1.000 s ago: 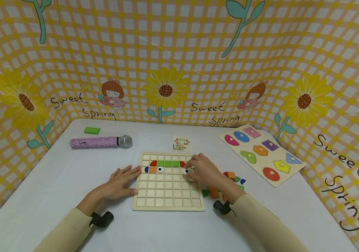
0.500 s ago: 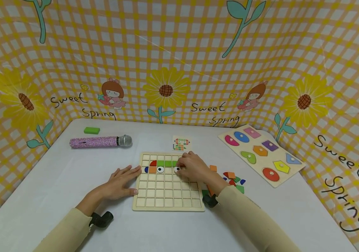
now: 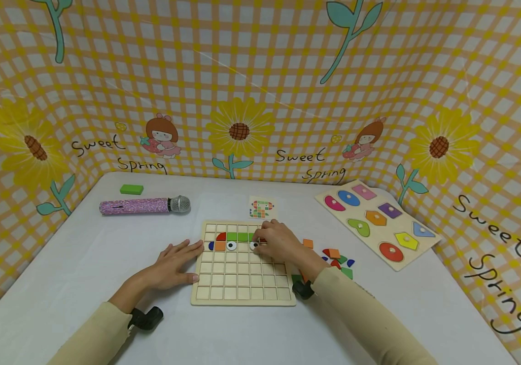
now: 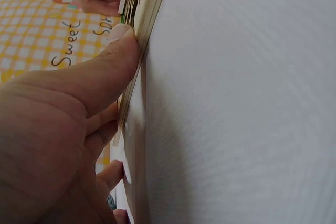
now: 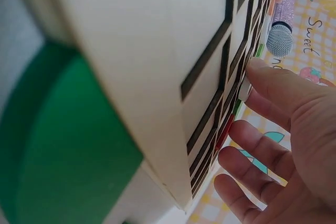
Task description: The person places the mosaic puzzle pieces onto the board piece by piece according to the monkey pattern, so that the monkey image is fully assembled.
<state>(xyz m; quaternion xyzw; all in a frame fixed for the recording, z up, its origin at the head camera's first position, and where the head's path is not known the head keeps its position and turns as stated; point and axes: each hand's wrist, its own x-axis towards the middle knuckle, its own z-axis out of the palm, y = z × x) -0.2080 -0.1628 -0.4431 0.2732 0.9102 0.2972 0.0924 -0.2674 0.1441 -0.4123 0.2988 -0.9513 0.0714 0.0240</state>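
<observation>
A wooden grid board [image 3: 230, 280] lies flat on the table. My left hand [image 3: 171, 266] rests at its left edge, fingers extended, with the thumb [image 4: 113, 59] against the edge in the left wrist view. My right hand [image 3: 280, 246] pinches a round white eye tile [image 3: 253, 245] between thumb and index finger, right at the second row of cells; the other fingers are loosely bent. A matching eye tile [image 3: 231, 245] sits farther left, beside an orange square [image 3: 219, 246] and a blue half-circle [image 3: 211, 246]. Above them run a red quarter-circle [image 3: 221, 236] and green tiles [image 3: 237, 236]. Fingers partly hide the row's right end.
Loose coloured pieces [image 3: 335, 254] lie right of the board, some hidden by the right forearm. A pattern card [image 3: 262, 207] lies behind the board. A shape puzzle [image 3: 376, 234] is at back right; a glittery microphone [image 3: 143, 206] and green block [image 3: 131, 189] are at back left.
My right hand has moved left along the row with the eye tile, then stayed nearly still over the last half second. The left hand keeps its place at the board's edge.
</observation>
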